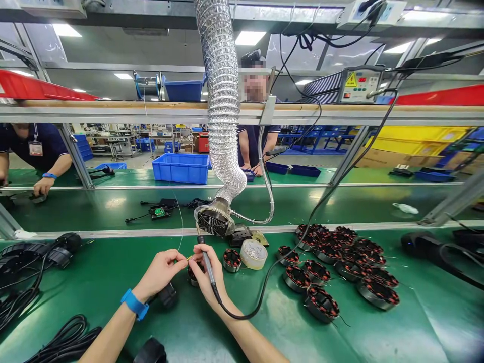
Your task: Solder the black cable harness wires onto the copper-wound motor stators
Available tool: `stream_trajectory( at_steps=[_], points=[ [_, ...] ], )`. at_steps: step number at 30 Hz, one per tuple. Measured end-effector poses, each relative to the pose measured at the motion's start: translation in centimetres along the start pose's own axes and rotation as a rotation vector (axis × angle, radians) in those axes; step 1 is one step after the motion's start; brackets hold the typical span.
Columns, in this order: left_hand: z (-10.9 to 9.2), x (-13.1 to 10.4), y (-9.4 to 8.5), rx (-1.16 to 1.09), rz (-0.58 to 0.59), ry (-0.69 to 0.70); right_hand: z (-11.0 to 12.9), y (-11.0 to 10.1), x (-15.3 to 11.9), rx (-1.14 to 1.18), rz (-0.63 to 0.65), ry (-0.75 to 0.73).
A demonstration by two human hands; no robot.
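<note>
My left hand (166,269) is closed in a pinch at the end of a small yellow piece (188,258), with a thin wire (182,222) rising beside it. Against its fingertips, my right hand (207,272) is closed around a grey soldering iron (207,266), whose tip points up toward the fan (215,220) of the exhaust duct. Beneath the hands sits a round motor stator (194,275), partly hidden by my fingers. A second stator (232,259) stands to the right, beside a round tin (253,253).
Several wound stators (321,302) are grouped on the green bench at right. Black cables (62,338) lie at left. The iron's cord (260,297) loops rightward. A blue bin (180,168) stands behind. One person (36,151) is at far left, another (257,141) beyond the duct.
</note>
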State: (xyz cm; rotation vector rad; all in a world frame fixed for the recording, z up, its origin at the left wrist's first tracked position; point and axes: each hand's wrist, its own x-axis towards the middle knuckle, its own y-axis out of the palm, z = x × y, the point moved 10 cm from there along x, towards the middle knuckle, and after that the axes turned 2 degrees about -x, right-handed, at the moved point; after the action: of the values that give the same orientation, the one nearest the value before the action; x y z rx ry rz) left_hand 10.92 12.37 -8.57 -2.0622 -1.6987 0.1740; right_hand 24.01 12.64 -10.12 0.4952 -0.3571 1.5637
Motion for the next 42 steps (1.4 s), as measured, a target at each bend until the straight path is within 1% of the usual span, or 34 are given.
stream_trajectory(
  at_steps=[3,5,8,12,14,19,22,26,28,31,33,35,39,42],
  points=[
    [0.1,0.0,0.2,-0.048,0.022,-0.052,-0.4,-0.2,0.0,0.011,-0.019,0.020],
    [0.3,0.0,0.2,-0.095,0.013,-0.082,-0.8,-0.3,0.0,0.042,-0.037,0.048],
    [1.1,0.0,0.0,-0.162,-0.038,-0.122,-1.2,-0.4,0.0,0.071,-0.059,0.083],
    [2.0,0.0,-0.3,-0.230,-0.105,-0.143,-0.9,-0.2,0.0,0.060,-0.057,0.090],
    [1.9,0.0,-0.1,-0.236,-0.091,-0.128,-0.6,-0.2,0.0,0.056,-0.059,0.080],
    [0.8,-0.2,0.8,-0.203,-0.004,-0.094,-0.2,-0.2,0.1,0.090,-0.031,0.090],
    [0.5,-0.3,1.0,-0.200,0.018,-0.102,-0.3,-0.3,-0.1,0.093,-0.041,0.104],
    [0.7,-0.1,0.9,-0.172,0.034,-0.122,-0.7,-0.5,-0.4,0.029,-0.064,0.108],
    [1.0,-0.1,0.7,-0.177,0.019,-0.134,-0.4,-0.3,-0.5,-0.021,-0.047,0.086],
    [1.7,-0.1,0.6,-0.149,0.001,-0.154,1.1,-0.2,-0.5,-0.140,-0.036,-0.010],
    [2.1,-0.3,1.0,-0.066,0.018,-0.159,2.3,0.0,-0.5,-0.211,-0.019,-0.089],
    [2.2,-0.4,1.6,0.030,0.056,-0.146,3.2,0.4,-0.6,-0.230,0.021,-0.142],
    [1.9,-0.7,3.0,0.110,0.132,-0.103,3.8,0.9,-0.8,-0.199,0.074,-0.175],
    [1.5,-0.9,3.4,0.121,0.156,-0.103,3.6,0.9,-0.8,-0.207,0.070,-0.170]
  ],
)
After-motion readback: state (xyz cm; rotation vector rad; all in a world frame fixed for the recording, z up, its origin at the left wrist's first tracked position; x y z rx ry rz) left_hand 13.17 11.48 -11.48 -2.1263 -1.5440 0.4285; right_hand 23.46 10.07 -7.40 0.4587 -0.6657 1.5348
